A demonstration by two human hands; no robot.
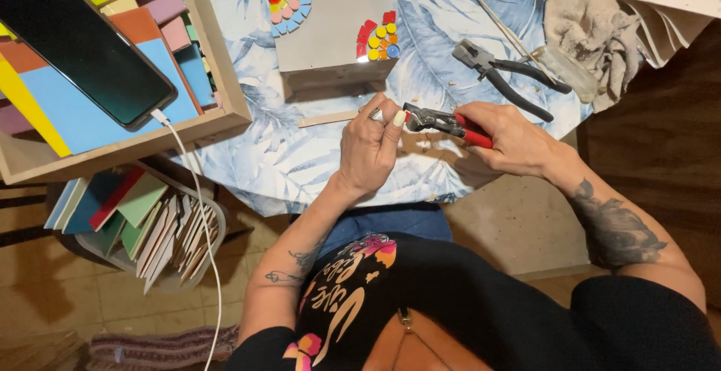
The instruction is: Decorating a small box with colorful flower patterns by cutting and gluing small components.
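Note:
My right hand grips red-handled tile nippers, with the jaws pointing left toward my left hand. The left hand's fingers are pinched at the nipper jaws, on a small piece too hidden to make out. Both hands hover over the near edge of a table covered in a blue leaf-print cloth. Just beyond them stands a grey block with small coloured mosaic pieces glued at its right edge and more of these pieces at its top left corner.
Black pliers and a crumpled rag lie to the right. A wooden tray at left holds coloured tiles and a phone on a white cable. A bin of tiles sits below the table.

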